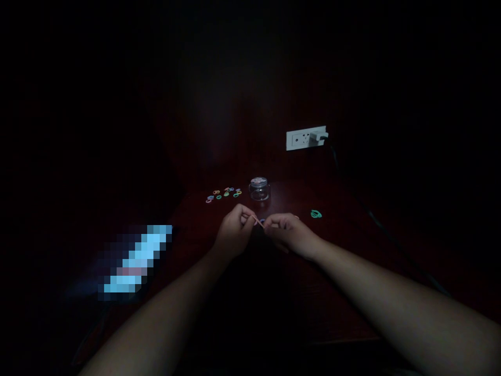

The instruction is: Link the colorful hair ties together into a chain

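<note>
Over the dark red table, my left hand (236, 230) and my right hand (288, 232) meet with fingertips pinched. Between them a thin pink hair tie (258, 222) is drawn out, one end in each hand. Just behind the fingers a purple loop (262, 221) shows in part. A clear jar (260, 192) with a printed lid stands upright beyond my hands. To its left lie several small coloured hair ties (218, 197). Green hair ties (316, 214) lie together to the right, and something orange is mostly hidden by my right hand.
A lit screen (141, 258), blurred into blocks, lies at the left. On the back wall is a white socket panel (297, 140) with a plug (318, 137) in it. A dark cable (395, 243) runs down the right side. The surroundings are very dark.
</note>
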`<state>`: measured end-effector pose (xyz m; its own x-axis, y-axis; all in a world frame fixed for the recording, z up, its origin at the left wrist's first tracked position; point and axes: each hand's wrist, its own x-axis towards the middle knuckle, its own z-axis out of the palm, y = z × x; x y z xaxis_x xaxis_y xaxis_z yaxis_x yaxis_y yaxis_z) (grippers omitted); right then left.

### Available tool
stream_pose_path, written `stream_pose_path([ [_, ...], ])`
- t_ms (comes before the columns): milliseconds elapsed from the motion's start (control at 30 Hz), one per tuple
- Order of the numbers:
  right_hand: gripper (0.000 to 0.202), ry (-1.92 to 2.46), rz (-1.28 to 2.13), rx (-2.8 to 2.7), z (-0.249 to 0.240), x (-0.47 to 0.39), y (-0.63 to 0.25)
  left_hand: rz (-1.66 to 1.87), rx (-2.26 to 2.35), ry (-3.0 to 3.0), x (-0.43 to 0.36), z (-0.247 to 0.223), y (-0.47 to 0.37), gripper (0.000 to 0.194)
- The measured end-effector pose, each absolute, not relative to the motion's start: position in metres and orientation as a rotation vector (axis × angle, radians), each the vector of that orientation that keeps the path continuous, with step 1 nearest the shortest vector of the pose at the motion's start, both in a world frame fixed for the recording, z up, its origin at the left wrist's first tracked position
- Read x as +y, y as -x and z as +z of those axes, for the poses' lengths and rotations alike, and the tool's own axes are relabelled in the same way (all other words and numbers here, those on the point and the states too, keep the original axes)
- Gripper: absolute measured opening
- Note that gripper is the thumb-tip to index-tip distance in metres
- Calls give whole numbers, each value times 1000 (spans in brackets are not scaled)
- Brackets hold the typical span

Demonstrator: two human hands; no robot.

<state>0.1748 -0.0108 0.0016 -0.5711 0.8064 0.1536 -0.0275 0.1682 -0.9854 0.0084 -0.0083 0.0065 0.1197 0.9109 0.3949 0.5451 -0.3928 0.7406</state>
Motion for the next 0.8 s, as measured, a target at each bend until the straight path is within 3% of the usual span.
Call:
stream_pose_path([
  [267, 23, 684, 1577, -1703, 0, -8, -176, 1049, 1316, -2298, -13, 14, -14, 17],
  [600, 23, 644, 1669, -1616, 1, -5, -179, 746, 761, -1860, -4, 10, 5, 17],
  [800, 23, 643, 1621, -1665, -1, -5, -178, 604, 824, -1751, -11, 13, 4, 24],
])
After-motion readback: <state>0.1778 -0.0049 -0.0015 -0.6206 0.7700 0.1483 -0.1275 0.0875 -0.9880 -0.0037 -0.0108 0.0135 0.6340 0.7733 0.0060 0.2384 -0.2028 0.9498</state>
